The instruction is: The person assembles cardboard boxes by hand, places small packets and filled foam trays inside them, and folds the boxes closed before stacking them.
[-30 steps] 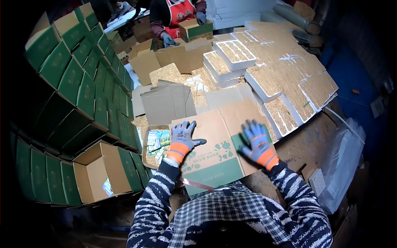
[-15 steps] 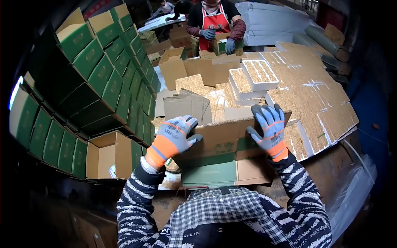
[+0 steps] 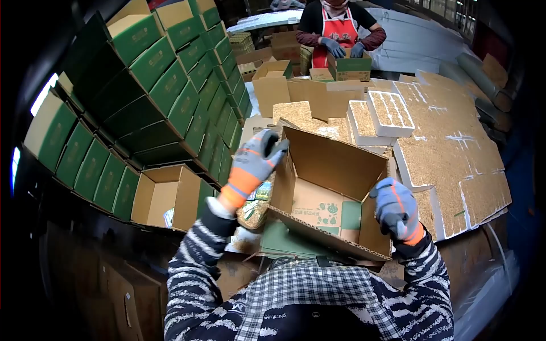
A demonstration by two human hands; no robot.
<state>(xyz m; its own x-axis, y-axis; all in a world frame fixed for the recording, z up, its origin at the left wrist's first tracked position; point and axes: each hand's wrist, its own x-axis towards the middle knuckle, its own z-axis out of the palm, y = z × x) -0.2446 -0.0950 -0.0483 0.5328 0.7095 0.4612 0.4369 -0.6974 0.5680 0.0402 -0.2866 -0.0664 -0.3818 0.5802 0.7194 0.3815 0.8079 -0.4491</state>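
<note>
An open cardboard box (image 3: 341, 156), brown inside with green printing on its bottom panel, stands tilted in front of me. At its right wall is my right hand (image 3: 396, 209), in a grey and orange glove, fingers curled at the edge. My left hand (image 3: 256, 159), gloved alike, is by the back left corner, thumb and fingers apart and the thumb tip right at the rim. Under the box lie flat green cartons (image 3: 296, 244). Beside its left wall, a small packet (image 3: 263, 190) and a tan-topped block (image 3: 250, 215) show partly.
Stacked green boxes (image 3: 165, 79) rise on the left, with an open box (image 3: 162, 196) below them. White trays (image 3: 389, 113) of tan grainy material stand beyond, beside a wide tan-covered surface (image 3: 455, 142). Across the table, a person in a red apron (image 3: 338, 37) handles a green box (image 3: 350, 67).
The folded carton between my hands has been opened out into a box. My left hand has moved up off its front panel; my right hand has come down to the right wall.
</note>
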